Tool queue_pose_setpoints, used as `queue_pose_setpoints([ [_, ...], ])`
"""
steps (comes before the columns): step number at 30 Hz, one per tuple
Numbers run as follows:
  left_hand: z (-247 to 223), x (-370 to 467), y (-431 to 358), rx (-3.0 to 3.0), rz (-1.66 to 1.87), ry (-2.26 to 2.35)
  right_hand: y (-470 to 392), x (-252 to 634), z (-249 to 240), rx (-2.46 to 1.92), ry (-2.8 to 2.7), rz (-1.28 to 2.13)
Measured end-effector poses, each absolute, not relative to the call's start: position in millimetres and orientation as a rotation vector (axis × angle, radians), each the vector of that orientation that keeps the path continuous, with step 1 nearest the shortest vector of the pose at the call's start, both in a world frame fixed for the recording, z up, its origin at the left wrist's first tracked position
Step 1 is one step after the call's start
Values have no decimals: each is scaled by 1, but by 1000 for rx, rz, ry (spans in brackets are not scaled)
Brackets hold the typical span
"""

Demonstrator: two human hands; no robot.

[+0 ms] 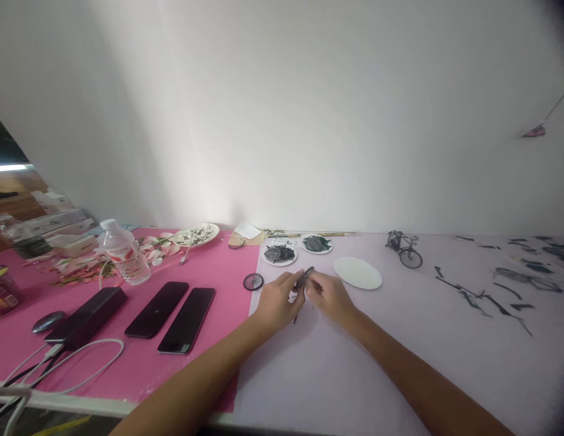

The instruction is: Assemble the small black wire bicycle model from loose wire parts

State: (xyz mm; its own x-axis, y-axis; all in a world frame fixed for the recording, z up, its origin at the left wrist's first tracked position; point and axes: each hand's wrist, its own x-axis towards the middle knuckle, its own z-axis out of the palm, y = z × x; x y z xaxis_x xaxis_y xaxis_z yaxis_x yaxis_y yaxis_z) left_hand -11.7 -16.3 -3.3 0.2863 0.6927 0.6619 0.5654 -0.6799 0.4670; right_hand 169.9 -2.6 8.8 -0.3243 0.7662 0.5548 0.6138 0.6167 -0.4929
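In my head view, the left hand (pixel 278 301) and right hand (pixel 329 297) meet over the pale half of the counter (pixel 282 375), the fingers of both pinched on a small dark wheel-like part (pixel 304 277). I see a spoked wheel (pixel 253 281) lying just left of the left hand, near the seam with the pink covering (pixel 218 363). Beyond the hands sit two plates of dark parts (pixel 280 254) (pixel 315 244); an empty white plate (pixel 358 273) and a miniature bicycle (pixel 404 249) stand to the right.
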Motion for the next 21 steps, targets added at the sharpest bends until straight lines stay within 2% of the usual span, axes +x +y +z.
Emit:
queue_pose_setpoints([
  [10,-3,-13,-15,2333,1344,1216,-3,169,8,-1077,-2075,163],
  [21,-2,-13,-13,2282,1371,1133,0,173,14,-1063,-2176,-133],
])
